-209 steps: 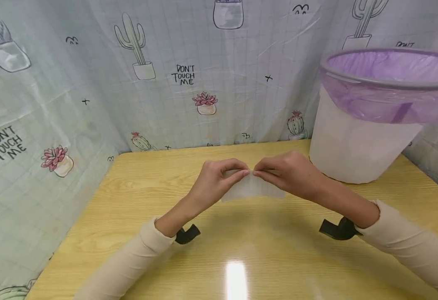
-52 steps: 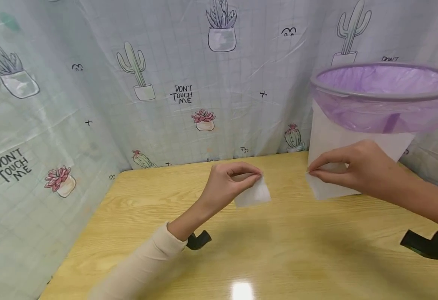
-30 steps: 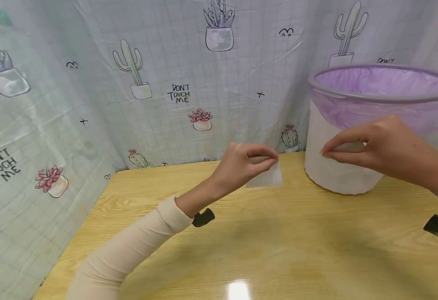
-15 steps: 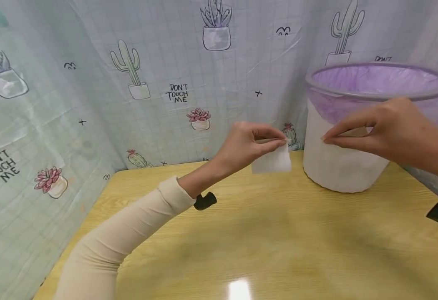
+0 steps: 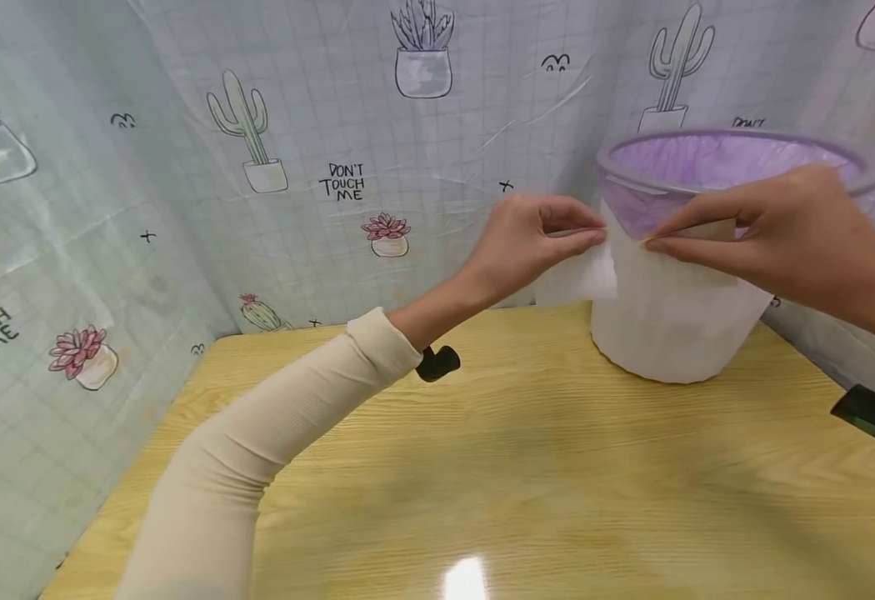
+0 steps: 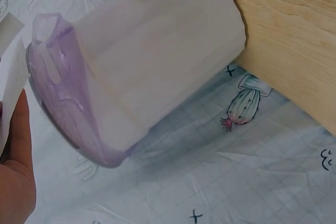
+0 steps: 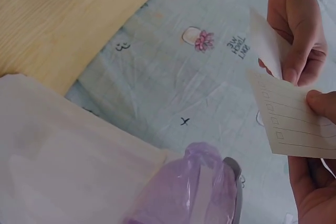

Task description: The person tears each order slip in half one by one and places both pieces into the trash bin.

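Note:
In the head view my left hand (image 5: 527,246) pinches a piece of white paper (image 5: 576,282) by its upper corner, just left of the bin. My right hand (image 5: 805,237) pinches a second piece of paper (image 7: 294,124) between thumb and fingers. The right wrist view shows printed lines and small checkboxes on that piece. Both hands are raised above the table in front of the bin, their fingertips a short gap apart. A ragged edge shows on the left piece (image 7: 269,45) in the right wrist view.
A white bin (image 5: 670,325) with a purple liner bag (image 5: 632,204) and grey rim ring (image 5: 707,190) stands at the back right of the wooden table (image 5: 482,467). A cactus-print curtain (image 5: 295,233) hangs behind and to the left.
Seven seconds ago both hands met low over the table at one sheet; by 1.7 seconds ago each held a separate piece. Since then both hands have risen, and the left has moved right, toward the bin.

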Tool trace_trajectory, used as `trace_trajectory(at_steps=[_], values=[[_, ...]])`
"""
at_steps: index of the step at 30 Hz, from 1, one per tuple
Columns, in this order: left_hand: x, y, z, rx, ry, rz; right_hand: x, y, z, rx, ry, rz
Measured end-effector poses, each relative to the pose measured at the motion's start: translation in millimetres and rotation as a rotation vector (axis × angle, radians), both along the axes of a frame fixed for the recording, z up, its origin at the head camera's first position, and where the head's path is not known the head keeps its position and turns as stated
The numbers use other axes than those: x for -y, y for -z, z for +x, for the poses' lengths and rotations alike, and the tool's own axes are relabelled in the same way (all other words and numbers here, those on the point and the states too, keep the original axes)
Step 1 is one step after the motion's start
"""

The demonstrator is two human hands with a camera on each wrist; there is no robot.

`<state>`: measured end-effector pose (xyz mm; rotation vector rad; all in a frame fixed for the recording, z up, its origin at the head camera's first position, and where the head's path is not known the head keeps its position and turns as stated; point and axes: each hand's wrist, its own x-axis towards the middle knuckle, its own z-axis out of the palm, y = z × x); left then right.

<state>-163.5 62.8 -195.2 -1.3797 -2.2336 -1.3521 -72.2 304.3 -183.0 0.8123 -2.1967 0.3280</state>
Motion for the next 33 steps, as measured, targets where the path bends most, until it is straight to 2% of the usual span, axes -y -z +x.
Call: trace_trajectory(at_steps=[6,9,13,20,26,33], values=[[-4,-8.6,-3.2,-0.004,0.004,0.007,1,-5.2,2.1,0.044,0.098,-0.063],[-7,-12.5,-5.1,-0.032,0.007,0.002,1,-8.4,1.9,0.098,0.155,-0.086],[-13,-16.9,-7.1,-0.028,0.02,-0.019,1,-9.8,2.1,0.176,0.21,-0.114],[-21,-25.5,-7.3,0.008,-0.006,-0.075,-1,-13.2,-0.5,0.219,0.23,-0.142],[-25,-28.8,-8.5,0.029,0.016,-0.059,-2,-17.2,-3.9,0.213,0.234,-0.172],[-26,-31.8,-12.1,0.022,0.006,-0.063,-3,-18.5,-8.0,0.194,0.23,-0.167]])
